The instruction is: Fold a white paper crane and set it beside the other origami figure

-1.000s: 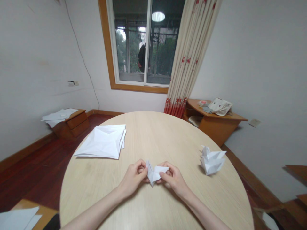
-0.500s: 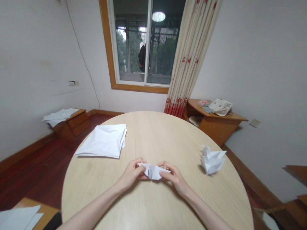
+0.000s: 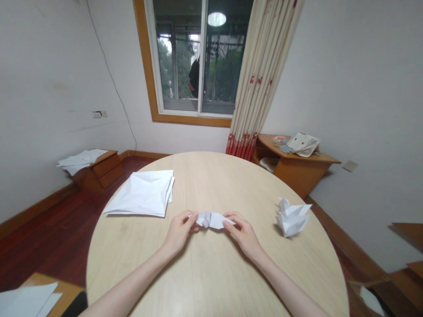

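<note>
A small folded white paper piece (image 3: 211,219) is held just above the round wooden table (image 3: 211,273) in front of me. My left hand (image 3: 180,230) pinches its left end and my right hand (image 3: 243,233) pinches its right end, fingers closed on the paper. The piece lies stretched out flat between the two hands. A stack of creased white paper sheets (image 3: 142,193) rests on the table to the left. A finished folded white paper figure (image 3: 292,218) stands on the table to the right of my right hand.
A low wooden cabinet (image 3: 95,169) with papers on it stands by the left wall. A wooden corner desk (image 3: 294,163) with a bag is behind the table at the right, beside the curtain (image 3: 261,75). More paper (image 3: 26,301) lies at the bottom left.
The paper piece stood up as a V between my hands; now it is pulled out flat and wide. Both hands have moved slightly away from me and apart.
</note>
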Tool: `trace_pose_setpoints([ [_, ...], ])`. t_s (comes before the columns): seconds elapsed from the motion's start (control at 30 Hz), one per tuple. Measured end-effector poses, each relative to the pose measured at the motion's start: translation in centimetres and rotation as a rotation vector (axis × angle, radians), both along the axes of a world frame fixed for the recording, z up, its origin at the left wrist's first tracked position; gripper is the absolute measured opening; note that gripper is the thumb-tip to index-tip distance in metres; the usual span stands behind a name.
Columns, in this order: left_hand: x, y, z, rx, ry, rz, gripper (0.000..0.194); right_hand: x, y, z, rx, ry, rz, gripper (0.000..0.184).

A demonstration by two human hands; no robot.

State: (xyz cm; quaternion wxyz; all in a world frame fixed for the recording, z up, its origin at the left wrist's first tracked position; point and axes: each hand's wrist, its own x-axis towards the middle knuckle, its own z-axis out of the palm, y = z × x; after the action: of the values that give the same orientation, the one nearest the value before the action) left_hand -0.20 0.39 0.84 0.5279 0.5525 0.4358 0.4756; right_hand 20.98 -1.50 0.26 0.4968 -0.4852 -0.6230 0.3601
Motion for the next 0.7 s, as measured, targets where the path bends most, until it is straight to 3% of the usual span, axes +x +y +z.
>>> trace_pose_setpoints([
  [0.1,-0.5,0.4,0.2,0.184,0.208,0.063,0.035,0.2,0.3,0.0,0.029,-0.009,-0.04,0.028],
  [0.2,-0.8,0.7,0.3,0.266,0.281,0.098,0.032,0.3,0.4,-0.1,0.033,0.001,-0.066,0.03],
  [0.47,-1.0,1.7,-1.0,0.232,0.183,0.222,0.027,0.5,0.8,-0.3,-0.012,0.071,-0.122,0.037],
  [0.7,-1.0,2.5,-1.4,0.087,0.108,0.22,0.039,1.2,1.0,0.2,-0.096,0.18,-0.123,0.037],
])
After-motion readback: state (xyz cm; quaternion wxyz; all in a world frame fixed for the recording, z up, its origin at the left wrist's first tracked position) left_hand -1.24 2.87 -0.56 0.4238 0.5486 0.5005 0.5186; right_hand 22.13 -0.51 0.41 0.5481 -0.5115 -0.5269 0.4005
